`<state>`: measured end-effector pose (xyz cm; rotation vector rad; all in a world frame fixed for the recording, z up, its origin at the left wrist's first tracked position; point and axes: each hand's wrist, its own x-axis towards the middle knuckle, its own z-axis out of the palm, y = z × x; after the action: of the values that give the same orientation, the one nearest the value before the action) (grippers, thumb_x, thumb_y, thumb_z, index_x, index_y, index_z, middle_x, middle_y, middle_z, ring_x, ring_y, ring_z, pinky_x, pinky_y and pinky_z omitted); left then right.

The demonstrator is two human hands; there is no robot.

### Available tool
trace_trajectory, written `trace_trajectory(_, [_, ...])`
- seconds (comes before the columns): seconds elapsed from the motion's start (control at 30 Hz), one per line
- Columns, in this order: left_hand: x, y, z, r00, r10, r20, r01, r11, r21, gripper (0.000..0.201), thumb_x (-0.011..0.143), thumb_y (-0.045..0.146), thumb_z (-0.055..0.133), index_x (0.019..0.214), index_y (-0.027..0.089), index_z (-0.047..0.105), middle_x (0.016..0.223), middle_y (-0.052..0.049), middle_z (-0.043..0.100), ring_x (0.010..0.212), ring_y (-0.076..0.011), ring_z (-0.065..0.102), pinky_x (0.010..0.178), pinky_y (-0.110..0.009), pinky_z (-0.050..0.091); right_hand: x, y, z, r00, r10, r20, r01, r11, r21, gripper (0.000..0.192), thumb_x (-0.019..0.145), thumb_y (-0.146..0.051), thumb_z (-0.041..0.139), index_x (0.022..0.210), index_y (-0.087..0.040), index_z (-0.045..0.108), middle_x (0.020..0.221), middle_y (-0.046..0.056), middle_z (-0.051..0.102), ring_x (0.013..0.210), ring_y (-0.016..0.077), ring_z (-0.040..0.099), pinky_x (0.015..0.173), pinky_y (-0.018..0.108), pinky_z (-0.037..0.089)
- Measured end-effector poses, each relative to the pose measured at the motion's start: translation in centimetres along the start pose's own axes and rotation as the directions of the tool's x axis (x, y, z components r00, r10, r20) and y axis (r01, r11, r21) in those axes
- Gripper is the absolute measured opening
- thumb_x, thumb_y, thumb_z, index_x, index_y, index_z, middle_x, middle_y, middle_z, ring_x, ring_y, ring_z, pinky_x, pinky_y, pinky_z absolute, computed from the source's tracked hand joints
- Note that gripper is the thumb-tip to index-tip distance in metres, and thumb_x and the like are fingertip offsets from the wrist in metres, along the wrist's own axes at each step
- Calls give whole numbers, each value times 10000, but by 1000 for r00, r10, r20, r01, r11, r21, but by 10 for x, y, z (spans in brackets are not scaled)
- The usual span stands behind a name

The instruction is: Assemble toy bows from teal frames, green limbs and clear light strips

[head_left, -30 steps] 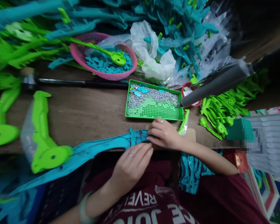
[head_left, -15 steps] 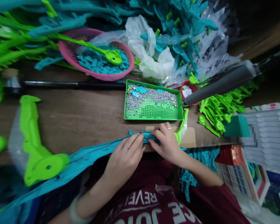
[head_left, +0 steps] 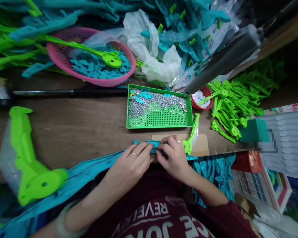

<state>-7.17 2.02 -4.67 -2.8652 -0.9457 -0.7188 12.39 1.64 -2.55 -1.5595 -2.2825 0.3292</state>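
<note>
A long teal plastic toy part (head_left: 89,167) lies across the front edge of the wooden table (head_left: 84,125) and runs down to the left over my lap. My left hand (head_left: 130,163) presses on its upper end with the fingers laid flat. My right hand (head_left: 172,157) pinches the same end, where a small dark piece shows between its fingers. A bright green plastic piece (head_left: 191,134) lies just right of my right hand.
A green perforated tray (head_left: 161,118) with small metal bits stands just beyond my hands. A pink basket (head_left: 64,56) of teal pieces is at the back left, a large green part (head_left: 29,158) at left, a grey tool handle (head_left: 223,59) and green pieces (head_left: 233,105) at right.
Both hands have closed in on the teal part's end, the left sliding up to meet the right. The view has shifted, so the tray and basket sit further left.
</note>
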Motion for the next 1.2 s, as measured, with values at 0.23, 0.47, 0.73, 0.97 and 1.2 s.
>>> trace_trajectory(0.23, [4,-2,-3,999,-46,-7,45,996,-75,290,989,97,440,870,165,695,1105,-122,752,1062,-281,670,837,-418,565,9,-8,3,985,150,84,-140,984,-110,106,870,-132,620,804,-212,638,965,89,629,935,262,483,715,388,402])
trace_trajectory(0.47, [3,-2,-4,999,-38,-1,38,998,-57,278,988,100,448,841,161,676,1129,-117,753,1050,-286,677,819,-415,559,11,-7,-1,980,169,107,-167,986,-32,88,864,-165,633,789,-210,640,959,70,611,941,247,509,752,387,428])
trace_trajectory(0.73, [-1,0,-3,999,-29,24,31,996,-86,278,952,50,443,952,158,699,1156,-112,748,1086,-281,676,860,-426,547,11,-8,10,978,196,64,-191,978,-88,123,861,-124,577,784,-218,590,914,75,589,893,246,500,714,367,429])
trace_trajectory(0.97, [2,4,-6,998,-35,44,38,997,-73,314,890,5,419,942,141,697,1141,-153,740,1061,-298,683,867,-439,547,0,-1,11,998,53,14,-54,996,65,205,954,-128,493,880,-193,673,973,102,616,923,236,523,790,392,489])
trace_trajectory(1.2, [1,5,-5,998,-33,52,36,999,-39,343,890,10,419,1006,149,710,1163,-142,743,1075,-288,679,901,-439,548,-7,-4,11,997,19,-77,-15,999,45,189,972,-158,512,931,-198,692,983,100,652,907,230,539,794,396,493])
